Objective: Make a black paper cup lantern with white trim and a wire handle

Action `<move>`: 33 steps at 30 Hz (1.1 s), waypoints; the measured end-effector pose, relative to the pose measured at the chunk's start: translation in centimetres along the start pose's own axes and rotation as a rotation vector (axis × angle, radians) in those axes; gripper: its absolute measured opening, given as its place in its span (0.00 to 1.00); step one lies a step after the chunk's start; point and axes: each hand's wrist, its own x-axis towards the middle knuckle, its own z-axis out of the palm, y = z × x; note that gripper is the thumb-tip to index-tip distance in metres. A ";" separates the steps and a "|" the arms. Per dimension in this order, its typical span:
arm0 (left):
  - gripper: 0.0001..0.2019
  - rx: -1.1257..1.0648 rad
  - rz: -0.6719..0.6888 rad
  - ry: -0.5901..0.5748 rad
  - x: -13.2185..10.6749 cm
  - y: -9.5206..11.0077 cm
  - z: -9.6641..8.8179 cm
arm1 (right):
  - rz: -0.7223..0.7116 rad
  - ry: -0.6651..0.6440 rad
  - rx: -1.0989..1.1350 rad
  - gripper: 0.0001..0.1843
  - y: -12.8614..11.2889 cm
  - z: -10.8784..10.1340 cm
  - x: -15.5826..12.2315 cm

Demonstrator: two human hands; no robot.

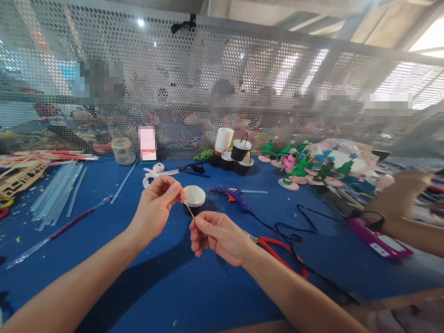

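White-looking strand (pixel 189 209), seen in the head view, is held aslant, partly overlapping a black-and-white cup (pixel 196 196). Left hand (pixel 156 206) pinches its upper part, right hand (pixel 218 236) its lower, thumbs against fingers, presumably to keep it straight. Appearance: thin, taut; material undetermined.

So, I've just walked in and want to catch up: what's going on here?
A person's left hand and right hand pinch a thin pale strand between them. Just beyond, a white-lined dark cup stands on the blue table. A blue glue gun lies to the right of the cup, in neither grip.
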 end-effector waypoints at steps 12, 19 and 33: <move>0.05 -0.049 0.061 0.009 0.5 0.2 -0.6 | 0.043 -0.038 0.004 0.15 0.1 -0.1 -0.1; 0.05 -0.060 0.077 0.011 0.9 0.2 -0.9 | 0.024 -0.003 0.014 0.15 0.1 0.0 0.0; 0.06 -0.103 0.065 0.065 1.8 1.0 -1.6 | 0.166 -0.064 0.107 0.20 0.1 -0.4 0.1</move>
